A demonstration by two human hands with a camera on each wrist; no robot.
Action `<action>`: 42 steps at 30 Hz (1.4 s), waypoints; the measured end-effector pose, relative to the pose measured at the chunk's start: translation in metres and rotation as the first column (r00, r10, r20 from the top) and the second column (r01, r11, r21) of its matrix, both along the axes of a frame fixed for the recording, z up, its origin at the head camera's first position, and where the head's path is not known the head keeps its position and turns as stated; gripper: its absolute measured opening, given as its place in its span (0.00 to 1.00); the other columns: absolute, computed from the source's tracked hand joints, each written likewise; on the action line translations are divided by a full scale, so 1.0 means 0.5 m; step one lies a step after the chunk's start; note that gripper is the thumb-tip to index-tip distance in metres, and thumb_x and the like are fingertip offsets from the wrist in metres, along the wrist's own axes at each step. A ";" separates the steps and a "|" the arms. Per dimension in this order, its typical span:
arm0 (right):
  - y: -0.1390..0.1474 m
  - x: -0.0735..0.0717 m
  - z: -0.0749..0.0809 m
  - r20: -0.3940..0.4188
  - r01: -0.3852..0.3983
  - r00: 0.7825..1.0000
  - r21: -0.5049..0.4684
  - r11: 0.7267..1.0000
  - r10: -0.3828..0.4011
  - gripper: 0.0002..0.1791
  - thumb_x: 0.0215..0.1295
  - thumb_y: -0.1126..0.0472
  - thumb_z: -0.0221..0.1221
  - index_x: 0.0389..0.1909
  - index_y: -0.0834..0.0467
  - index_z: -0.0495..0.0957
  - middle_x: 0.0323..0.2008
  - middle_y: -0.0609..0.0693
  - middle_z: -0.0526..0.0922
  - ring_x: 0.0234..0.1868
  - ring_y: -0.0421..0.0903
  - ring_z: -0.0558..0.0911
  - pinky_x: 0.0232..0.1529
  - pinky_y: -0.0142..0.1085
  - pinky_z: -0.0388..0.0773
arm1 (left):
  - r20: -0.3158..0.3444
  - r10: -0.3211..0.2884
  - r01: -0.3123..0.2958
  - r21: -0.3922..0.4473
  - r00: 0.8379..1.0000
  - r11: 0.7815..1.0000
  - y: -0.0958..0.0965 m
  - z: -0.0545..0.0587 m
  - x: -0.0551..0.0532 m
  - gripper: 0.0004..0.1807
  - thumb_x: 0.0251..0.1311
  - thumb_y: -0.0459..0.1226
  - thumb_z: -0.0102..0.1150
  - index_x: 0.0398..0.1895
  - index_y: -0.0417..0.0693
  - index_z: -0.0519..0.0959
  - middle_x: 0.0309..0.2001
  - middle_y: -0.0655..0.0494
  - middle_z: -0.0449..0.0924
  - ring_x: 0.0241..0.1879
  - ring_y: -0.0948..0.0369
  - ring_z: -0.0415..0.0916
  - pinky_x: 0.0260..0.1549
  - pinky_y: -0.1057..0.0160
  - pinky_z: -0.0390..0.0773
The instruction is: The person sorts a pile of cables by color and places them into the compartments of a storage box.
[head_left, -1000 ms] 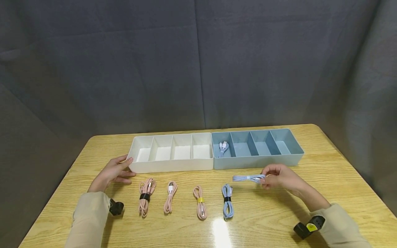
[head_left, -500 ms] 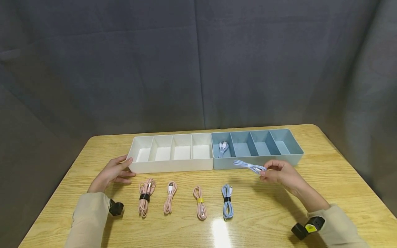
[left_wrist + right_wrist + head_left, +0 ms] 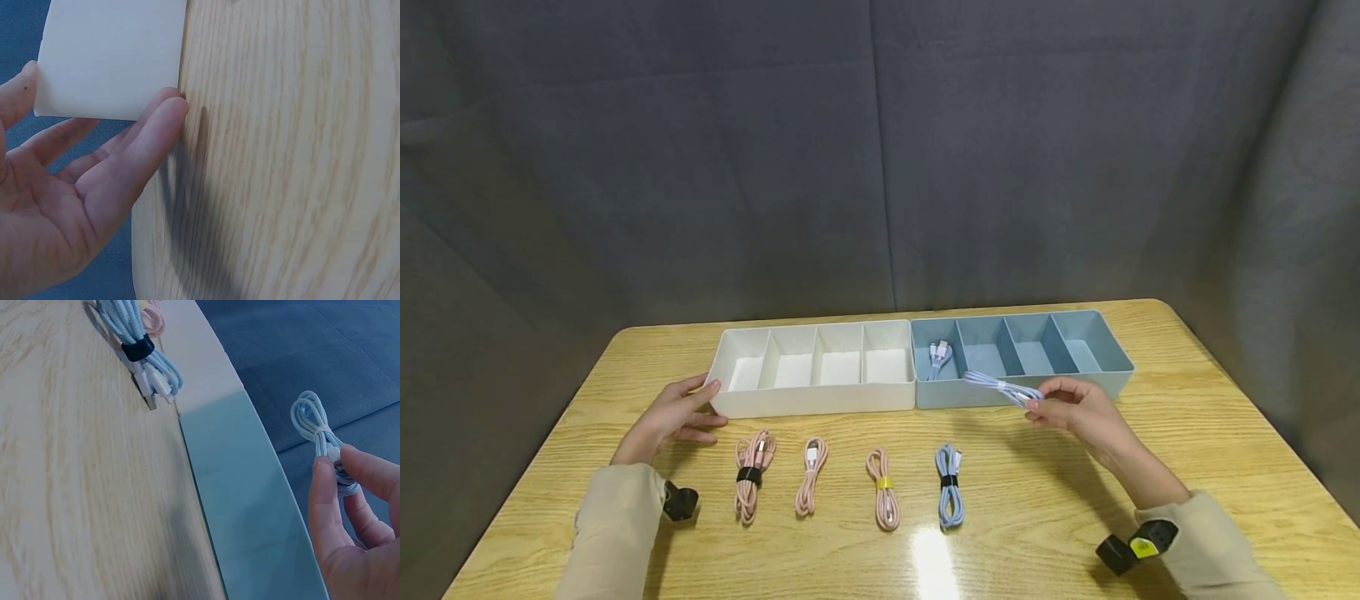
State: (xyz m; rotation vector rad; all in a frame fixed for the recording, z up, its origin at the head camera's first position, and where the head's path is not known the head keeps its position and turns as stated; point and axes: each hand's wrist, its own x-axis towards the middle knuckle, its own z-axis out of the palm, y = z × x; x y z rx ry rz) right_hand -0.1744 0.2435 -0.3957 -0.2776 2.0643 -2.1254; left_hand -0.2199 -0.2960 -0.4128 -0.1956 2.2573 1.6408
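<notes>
My right hand [image 3: 1078,414] pinches one end of a coiled light blue charging cable [image 3: 992,383], held up in front of the blue divided box [image 3: 1037,390]. In the right wrist view, thumb and fingers close on the coil [image 3: 317,428] near its white plug. My left hand [image 3: 673,415] touches the left end of the white divided box [image 3: 820,404] with fairly straight fingers. The left wrist view has the thumb and fingertips [image 3: 169,115] against that end wall [image 3: 112,62]. Another light blue cable [image 3: 938,358] lies in the blue box's leftmost compartment.
In front of the boxes lie a pink cable with a black strap [image 3: 748,492], a pink one with a white plug [image 3: 808,483], a pink one with a yellow tie [image 3: 883,500], and a blue cable with a black strap [image 3: 951,500]. A dark curtain [image 3: 880,167] hangs behind the table.
My right hand has lifted the light blue cable from low over the table toward the blue box's front wall. The left hand has stayed at the white box.
</notes>
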 end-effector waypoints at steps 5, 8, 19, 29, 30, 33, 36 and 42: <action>-0.003 -0.003 0.003 -0.026 0.043 0.999 0.019 0.999 -0.042 0.04 0.58 0.71 0.59 0.27 0.59 0.77 0.28 0.50 0.77 0.28 0.42 0.81 0.34 0.36 0.82 | -0.009 -0.002 0.002 -0.006 1.000 1.000 0.015 0.022 0.014 0.42 0.63 0.53 0.47 0.70 0.37 0.44 0.51 0.33 0.67 0.35 0.55 0.81 0.33 0.53 0.82; -0.007 -0.007 0.001 -0.043 0.079 0.996 0.025 0.997 -0.078 0.03 0.57 0.68 0.61 0.27 0.59 0.76 0.27 0.50 0.78 0.28 0.42 0.81 0.34 0.34 0.82 | -0.007 -0.001 0.001 -0.005 1.000 1.000 0.016 0.022 0.013 0.42 0.63 0.53 0.46 0.70 0.37 0.44 0.52 0.32 0.66 0.35 0.55 0.81 0.33 0.53 0.82; -0.024 -0.014 0.013 -0.037 0.164 0.985 -0.085 0.983 -0.168 0.04 0.58 0.71 0.59 0.27 0.61 0.74 0.26 0.49 0.78 0.27 0.41 0.82 0.34 0.33 0.82 | -0.005 -0.005 0.005 -0.006 1.000 1.000 0.014 0.018 0.013 0.44 0.62 0.54 0.48 0.70 0.37 0.44 0.49 0.36 0.69 0.35 0.55 0.81 0.34 0.53 0.82; 0.008 -0.086 -0.062 -0.038 0.248 0.967 -0.102 0.963 -0.253 0.10 0.53 0.64 0.65 0.31 0.65 0.75 0.28 0.51 0.80 0.29 0.44 0.83 0.35 0.35 0.82 | -0.007 -0.018 0.018 0.015 1.000 1.000 0.008 0.015 0.009 0.45 0.61 0.54 0.48 0.70 0.36 0.42 0.51 0.34 0.67 0.36 0.56 0.81 0.34 0.53 0.82; 0.011 -0.094 -0.069 -0.036 0.251 0.966 -0.093 0.964 -0.255 0.10 0.53 0.64 0.65 0.31 0.65 0.75 0.28 0.52 0.80 0.30 0.45 0.83 0.35 0.35 0.82 | -0.004 -0.020 0.020 0.013 1.000 1.000 0.008 0.015 0.009 0.46 0.61 0.55 0.48 0.70 0.36 0.42 0.50 0.37 0.68 0.36 0.56 0.81 0.35 0.53 0.82; 0.006 -0.103 -0.067 -0.029 0.270 0.962 -0.064 0.961 -0.272 0.11 0.53 0.65 0.65 0.32 0.66 0.75 0.29 0.55 0.80 0.30 0.47 0.84 0.35 0.35 0.82 | -0.011 -0.037 0.037 0.019 0.999 0.999 0.007 0.016 0.009 0.46 0.62 0.54 0.48 0.70 0.35 0.40 0.50 0.37 0.69 0.36 0.55 0.81 0.35 0.52 0.82; -0.016 -0.089 -0.033 -0.020 0.305 0.952 -0.030 0.952 -0.306 0.13 0.52 0.64 0.66 0.31 0.68 0.74 0.28 0.54 0.80 0.29 0.46 0.84 0.33 0.35 0.82 | -0.015 -0.042 0.043 0.034 0.999 0.999 0.007 0.018 0.011 0.47 0.60 0.55 0.49 0.70 0.36 0.41 0.50 0.36 0.68 0.36 0.56 0.81 0.35 0.52 0.82; -0.047 -0.071 0.017 0.019 0.324 0.946 -0.023 0.946 -0.324 0.10 0.54 0.65 0.64 0.29 0.67 0.73 0.25 0.49 0.78 0.26 0.40 0.83 0.34 0.31 0.82 | -0.011 -0.052 0.052 0.069 0.999 0.996 -0.002 0.010 0.007 0.50 0.57 0.56 0.53 0.70 0.37 0.41 0.49 0.37 0.69 0.35 0.56 0.81 0.35 0.52 0.81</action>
